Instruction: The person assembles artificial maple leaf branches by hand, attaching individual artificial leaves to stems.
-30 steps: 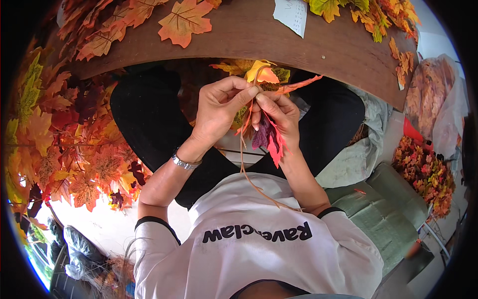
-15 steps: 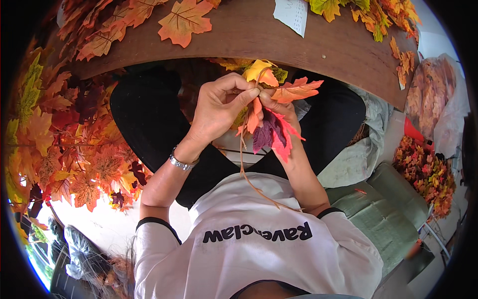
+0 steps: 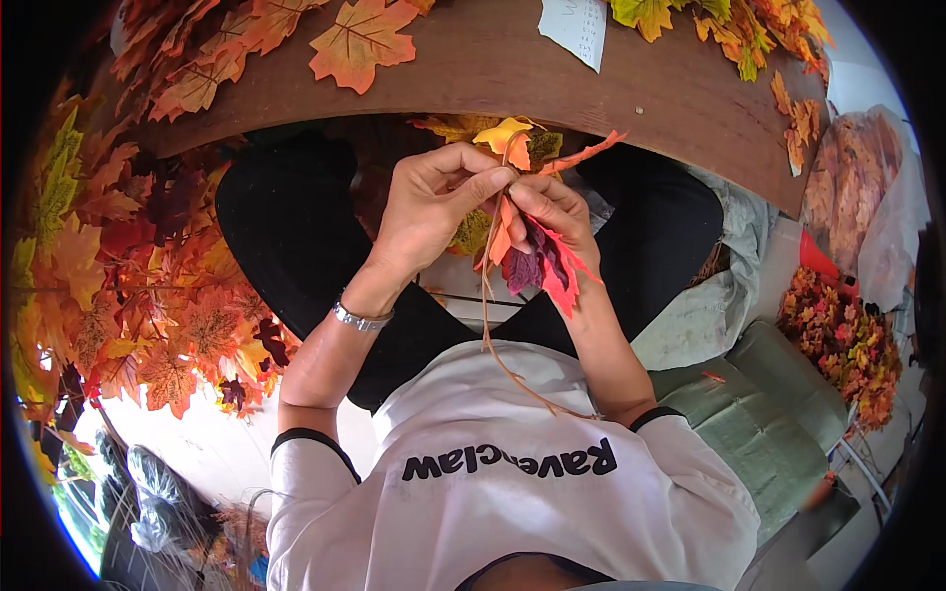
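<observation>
Over my lap, a thin brown stem is pinched at its upper part between the thumb and forefinger of my left hand, which wears a metal watch. From there it hangs down across my shirt. My right hand has its fingertips closed at the same spot, holding a small bunch of artificial maple leaves. A purple-and-red leaf hangs below the right fingers, an orange leaf sticks out above them, and a yellow leaf shows beyond the fingertips. The joint between stem and leaves is mostly covered by my fingers.
A brown wooden table curves ahead, with an orange leaf and a white paper slip on it. Piled autumn foliage fills the left side. At right are a plastic bag of leaves and a green wrapped bundle.
My right hand has turned slightly, so the orange leaf now shows edge-on and the purple-and-red leaf is partly turned. The hanging stem has shifted a little to the right.
</observation>
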A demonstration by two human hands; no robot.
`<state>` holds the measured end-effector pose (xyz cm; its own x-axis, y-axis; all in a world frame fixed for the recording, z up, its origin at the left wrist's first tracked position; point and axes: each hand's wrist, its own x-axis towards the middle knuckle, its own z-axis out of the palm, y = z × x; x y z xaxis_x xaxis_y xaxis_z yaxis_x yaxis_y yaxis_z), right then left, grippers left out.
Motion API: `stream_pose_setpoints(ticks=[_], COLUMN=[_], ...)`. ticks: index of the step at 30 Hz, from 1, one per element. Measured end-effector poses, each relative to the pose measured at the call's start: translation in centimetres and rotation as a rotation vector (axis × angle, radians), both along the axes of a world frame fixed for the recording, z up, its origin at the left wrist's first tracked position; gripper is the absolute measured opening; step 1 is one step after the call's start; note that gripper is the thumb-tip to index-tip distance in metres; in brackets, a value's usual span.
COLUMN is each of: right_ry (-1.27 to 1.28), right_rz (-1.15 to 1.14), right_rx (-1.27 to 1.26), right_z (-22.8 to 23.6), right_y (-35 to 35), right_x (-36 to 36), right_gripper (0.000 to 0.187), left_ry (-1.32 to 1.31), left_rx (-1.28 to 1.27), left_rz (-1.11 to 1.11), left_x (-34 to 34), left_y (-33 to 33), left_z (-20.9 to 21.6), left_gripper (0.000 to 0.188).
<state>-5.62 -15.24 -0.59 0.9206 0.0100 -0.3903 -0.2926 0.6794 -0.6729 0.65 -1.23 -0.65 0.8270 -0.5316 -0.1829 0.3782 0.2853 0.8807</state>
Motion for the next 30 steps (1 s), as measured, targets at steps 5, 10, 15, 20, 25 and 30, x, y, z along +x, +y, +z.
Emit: stream_pose_setpoints(ticks=[5, 10, 15, 20, 25, 30], right_ry=[0.056, 0.013, -0.064, -0.163, -0.118, -0.004], right_rz=[-0.006, 0.099, 0.098, 0.094, 0.011, 0.039], right_rx=[0.157, 0.302, 0.349, 0.279, 0.259, 0.041], right_z=[-1.1, -1.9, -1.5, -1.4, -0.4, -0.3], right_y=[0.2, -0.4, -0.2, -1.3, -2.1, -2.0], right_x=[-0.1, 0.1, 1.2, 2.3, 2.4, 2.4], right_gripper=[0.012, 0.015, 0.017, 0.018, 0.016, 0.014], left_ry=[-0.019, -0.245, -0.098, 0.144, 0.144, 0.224], left_rx=[0.044, 0.182, 0.082, -0.060, 0.013, 0.058], left_rz=[0.000, -0.050, 0.021, -0.019, -0.335, -0.354], left_x=[-0.2, 0.3, 0.1, 0.9, 0.9, 0.4], left_y=[-0.1, 0.0, -0.1, 1.3, 0.4, 0.4], left_z=[0.1, 0.1, 0.5, 0.5, 1.6, 1.5], left_gripper=[0.011, 0.011, 0.013, 0.022, 0.018, 0.010])
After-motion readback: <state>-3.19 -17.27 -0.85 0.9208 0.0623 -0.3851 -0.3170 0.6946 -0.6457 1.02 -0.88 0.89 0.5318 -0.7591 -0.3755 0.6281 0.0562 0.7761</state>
